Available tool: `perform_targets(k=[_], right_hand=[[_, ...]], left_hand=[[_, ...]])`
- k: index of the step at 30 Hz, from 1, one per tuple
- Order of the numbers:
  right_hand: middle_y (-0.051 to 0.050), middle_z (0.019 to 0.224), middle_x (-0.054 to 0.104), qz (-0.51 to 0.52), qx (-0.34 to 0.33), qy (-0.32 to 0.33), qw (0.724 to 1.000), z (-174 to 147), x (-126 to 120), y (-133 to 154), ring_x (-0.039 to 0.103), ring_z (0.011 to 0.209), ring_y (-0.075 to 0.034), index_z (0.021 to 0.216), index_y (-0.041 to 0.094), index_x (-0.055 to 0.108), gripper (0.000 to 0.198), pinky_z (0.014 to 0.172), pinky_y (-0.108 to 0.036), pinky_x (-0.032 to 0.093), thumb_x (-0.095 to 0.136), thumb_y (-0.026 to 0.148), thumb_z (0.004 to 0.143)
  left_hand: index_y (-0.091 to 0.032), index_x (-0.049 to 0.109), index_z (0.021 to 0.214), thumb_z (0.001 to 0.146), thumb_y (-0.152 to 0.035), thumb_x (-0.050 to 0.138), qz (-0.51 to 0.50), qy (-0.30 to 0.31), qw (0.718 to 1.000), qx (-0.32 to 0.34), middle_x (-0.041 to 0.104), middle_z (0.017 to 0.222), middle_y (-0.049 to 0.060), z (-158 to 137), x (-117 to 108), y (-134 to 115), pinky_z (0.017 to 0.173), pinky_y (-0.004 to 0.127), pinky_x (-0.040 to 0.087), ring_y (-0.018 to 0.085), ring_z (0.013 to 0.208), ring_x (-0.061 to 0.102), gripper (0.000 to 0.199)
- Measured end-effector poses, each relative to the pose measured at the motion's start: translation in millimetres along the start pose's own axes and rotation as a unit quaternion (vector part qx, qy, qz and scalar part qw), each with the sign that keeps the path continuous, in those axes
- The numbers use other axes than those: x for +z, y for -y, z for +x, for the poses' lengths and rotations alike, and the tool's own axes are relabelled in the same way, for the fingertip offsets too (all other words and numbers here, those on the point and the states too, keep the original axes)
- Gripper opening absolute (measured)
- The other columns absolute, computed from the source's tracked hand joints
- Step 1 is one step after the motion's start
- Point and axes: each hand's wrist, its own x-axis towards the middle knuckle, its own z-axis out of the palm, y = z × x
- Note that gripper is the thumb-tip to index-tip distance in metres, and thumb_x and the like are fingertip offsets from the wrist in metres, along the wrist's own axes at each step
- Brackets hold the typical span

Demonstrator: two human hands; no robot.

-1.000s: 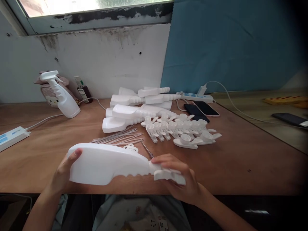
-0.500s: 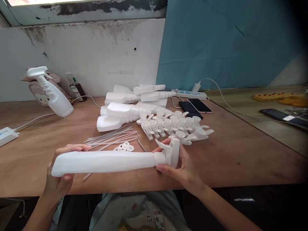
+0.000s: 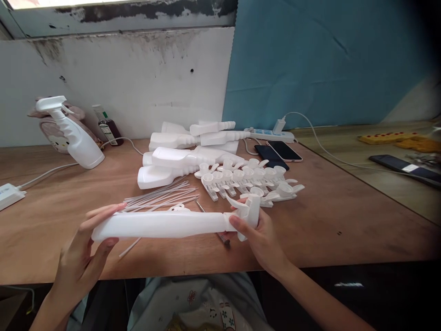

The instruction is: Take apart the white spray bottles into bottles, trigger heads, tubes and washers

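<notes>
A white spray bottle [image 3: 158, 225] lies sideways in the air above the near part of the table. My left hand [image 3: 80, 246] is around its base, thumb below and fingers above. At the other end, my right hand [image 3: 267, 241] grips the white trigger head [image 3: 253, 211], its thumb on the collar at the bottle's neck. Behind the bottle are thin white tubes [image 3: 165, 195] and white washers [image 3: 178, 208], the washers partly hidden. A slim metal tool [image 3: 200, 207] lies beneath the neck, its middle covered.
White bottles [image 3: 179, 156] are piled at the back, with loose trigger heads [image 3: 237, 176] in front. An upright spray bottle [image 3: 81, 138] and a dark bottle [image 3: 109, 128] stand left. Phones [image 3: 284, 151] and a power strip [image 3: 270, 134] lie back right.
The spray bottle has turned about its length, and its base has shifted right and up slightly. My left fingers have changed their hold; my right thumb has moved across the collar.
</notes>
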Motion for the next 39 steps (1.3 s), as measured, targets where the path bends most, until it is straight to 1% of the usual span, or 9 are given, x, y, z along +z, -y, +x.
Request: perform_targets(k=[8, 13, 18, 22, 26, 29, 33, 36, 39], right_hand=[[-0.002, 0.078, 0.062, -0.102, -0.138, 0.027, 0.985, -10.0, -1.4, -2.8, 0.059, 0.065, -0.015, 0.084, 0.021, 0.048, 0.028, 0.054, -0.026, 0.050, 0.069, 0.031, 0.069], [-0.006, 0.092, 0.063, -0.083, -0.229, 0.091, 0.966, -14.9, -3.7, -9.9, 0.063, 0.084, -0.021, 0.088, 0.025, 0.046, 0.026, 0.067, -0.033, 0.053, 0.065, 0.019, 0.072], [-0.004, 0.099, 0.067, -0.118, -0.364, 0.124, 0.915, -19.8, -11.2, -7.5, 0.066, 0.083, -0.024, 0.082, 0.027, 0.053, 0.033, 0.063, -0.036, 0.055, 0.072, 0.010, 0.061], [-0.004, 0.085, 0.071, -0.172, -0.345, 0.095, 0.918, -21.9, -13.1, -1.6, 0.068, 0.070, -0.024, 0.065, 0.026, 0.056, 0.027, 0.058, -0.037, 0.056, 0.079, 0.020, 0.052], [-0.006, 0.091, 0.070, -0.161, -0.322, 0.068, 0.930, -20.0, -9.5, -2.8, 0.067, 0.078, -0.026, 0.086, 0.024, 0.061, 0.033, 0.062, -0.037, 0.056, 0.075, 0.018, 0.058], [-0.003, 0.082, 0.070, -0.138, -0.252, 0.051, 0.956, -16.4, -7.1, -6.7, 0.065, 0.066, -0.020, 0.089, 0.023, 0.061, 0.024, 0.053, -0.029, 0.053, 0.070, 0.022, 0.066], [0.000, 0.064, 0.062, -0.130, -0.138, 0.025, 0.981, -11.6, -3.1, -8.8, 0.056, 0.052, -0.013, 0.076, 0.018, 0.064, 0.019, 0.045, -0.024, 0.045, 0.071, 0.032, 0.066], [0.000, 0.060, 0.060, -0.108, -0.063, 0.050, 0.991, -8.6, 1.2, -7.3, 0.053, 0.049, -0.011, 0.074, 0.014, 0.064, 0.023, 0.043, -0.022, 0.044, 0.072, 0.034, 0.064], [-0.001, 0.059, 0.063, -0.057, -0.003, 0.084, 0.995, -8.2, 4.9, -4.1, 0.057, 0.050, -0.013, 0.075, 0.012, 0.065, 0.027, 0.046, -0.023, 0.047, 0.072, 0.037, 0.064]], left_hand=[[-0.027, 0.059, 0.093, 0.079, -0.035, 0.049, -0.065, -0.101, 0.992, -0.037, 0.059, 0.105, 0.005, 2.7, 12.6, -17.2, 0.088, 0.042, 0.040, 0.026, 0.102, 0.053, 0.018], [-0.027, 0.060, 0.094, 0.076, -0.032, 0.054, -0.238, -0.246, 0.911, -0.228, 0.062, 0.104, 0.001, 5.3, 28.6, -24.1, 0.087, 0.028, 0.044, 0.019, 0.106, 0.052, 0.019], [-0.025, 0.059, 0.110, 0.074, -0.046, 0.050, -0.335, -0.192, 0.850, -0.358, 0.059, 0.116, 0.003, 9.6, 19.8, -27.4, 0.074, 0.030, 0.053, 0.027, 0.111, 0.051, 0.043], [-0.021, 0.062, 0.106, 0.064, -0.042, 0.063, -0.298, -0.146, 0.862, -0.384, 0.062, 0.108, 0.007, 9.0, 10.7, -25.5, 0.070, 0.035, 0.055, 0.032, 0.103, 0.054, 0.047], [-0.027, 0.061, 0.099, 0.055, -0.033, 0.072, -0.251, -0.135, 0.903, -0.320, 0.065, 0.093, 0.004, 5.9, -1.5, -20.0, 0.058, 0.030, 0.054, 0.027, 0.083, 0.061, 0.046], [-0.032, 0.058, 0.096, 0.045, -0.024, 0.077, -0.192, -0.141, 0.937, -0.255, 0.065, 0.080, -0.001, 2.1, -13.5, -12.7, 0.050, 0.027, 0.052, 0.020, 0.066, 0.061, 0.055], [-0.034, 0.042, 0.124, 0.045, -0.024, 0.078, -0.026, -0.073, 0.988, -0.135, 0.062, 0.103, 0.003, -1.2, -18.6, -1.3, 0.076, 0.039, 0.052, 0.027, 0.092, 0.060, 0.087], [-0.036, 0.050, 0.117, 0.053, -0.020, 0.072, 0.086, -0.073, 0.994, 0.005, 0.058, 0.107, 0.003, -0.7, -9.7, 3.0, 0.088, 0.046, 0.044, 0.028, 0.098, 0.059, 0.069], [-0.034, 0.062, 0.087, 0.049, -0.021, 0.072, 0.076, -0.167, 0.977, 0.104, 0.057, 0.102, 0.001, 1.5, -2.4, 3.1, 0.085, 0.048, 0.046, 0.030, 0.098, 0.059, 0.040]])
